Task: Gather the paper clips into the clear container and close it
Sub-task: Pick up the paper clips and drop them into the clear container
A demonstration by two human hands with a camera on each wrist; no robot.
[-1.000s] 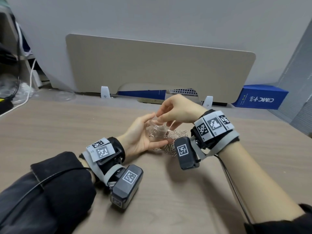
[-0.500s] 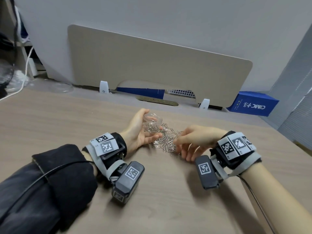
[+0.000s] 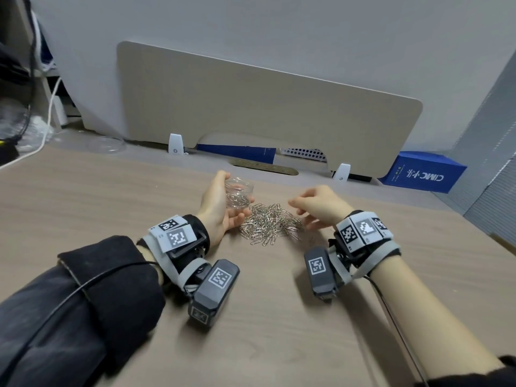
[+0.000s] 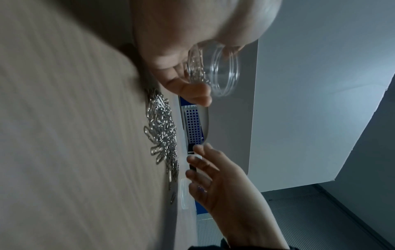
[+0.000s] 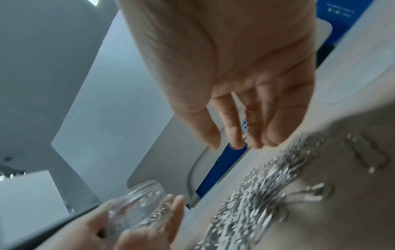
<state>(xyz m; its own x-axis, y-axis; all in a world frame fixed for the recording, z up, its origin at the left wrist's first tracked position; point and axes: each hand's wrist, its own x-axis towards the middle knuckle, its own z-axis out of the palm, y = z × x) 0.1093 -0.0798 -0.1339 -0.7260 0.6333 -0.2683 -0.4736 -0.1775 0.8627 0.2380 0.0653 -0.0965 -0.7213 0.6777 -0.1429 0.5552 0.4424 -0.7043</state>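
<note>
My left hand (image 3: 220,210) grips a small clear container (image 3: 239,194), tilted with its open mouth towards the right and a few paper clips lying inside. The left wrist view shows the container (image 4: 222,71) between thumb and fingers. A heap of silver paper clips (image 3: 269,226) lies on the wooden desk (image 3: 265,317) just right of that hand. My right hand (image 3: 314,209) hovers low over the heap's right edge, fingers relaxed and spread, holding nothing that I can make out. In the right wrist view its fingers (image 5: 235,128) hang above the clips (image 5: 256,194).
A round clear lid (image 3: 107,143) lies at the desk's back left. A beige divider panel (image 3: 265,113) stands along the far edge, with a blue box (image 3: 421,173) to its right. Cables (image 3: 49,115) and crumpled plastic sit at the far left.
One second ago my right hand was at the container's mouth. It then dropped onto the heap, and now it hovers by the heap's right side with fingers loose. The left hand kept holding the container.
</note>
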